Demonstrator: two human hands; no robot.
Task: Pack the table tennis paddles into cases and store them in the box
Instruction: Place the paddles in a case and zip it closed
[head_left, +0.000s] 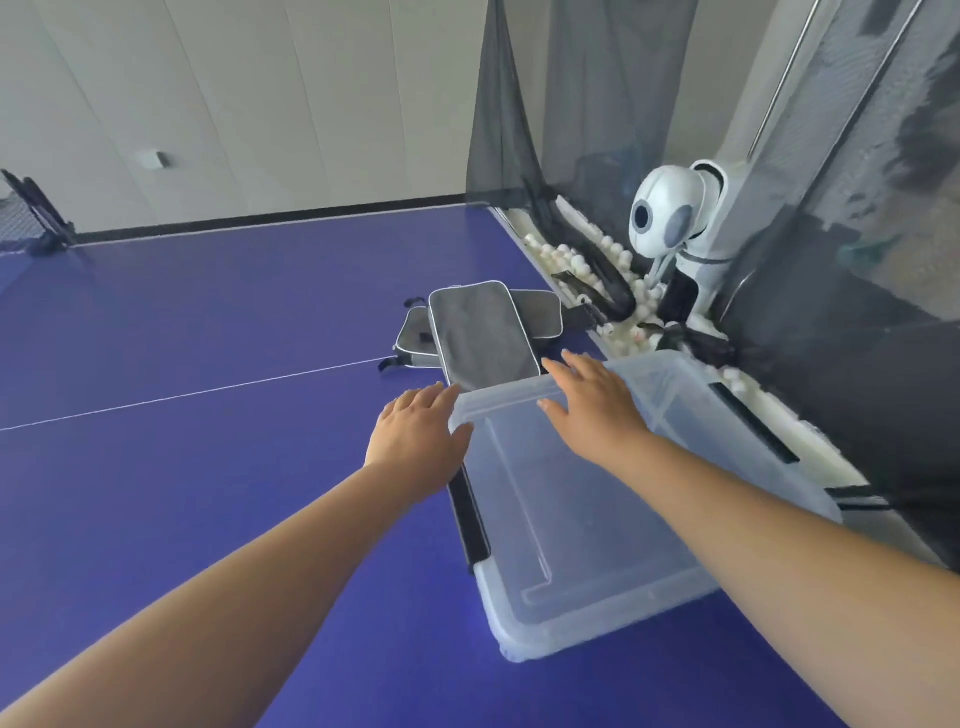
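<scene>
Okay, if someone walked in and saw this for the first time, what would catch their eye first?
Probably the two bare arms reaching over the blue table, the left hand and right hand open at the far rim of a clear plastic box. Just beyond lie grey zip cases, overlapping. At the table's right edge stands a white ball machine amid loose white balls and dark netting.
</scene>
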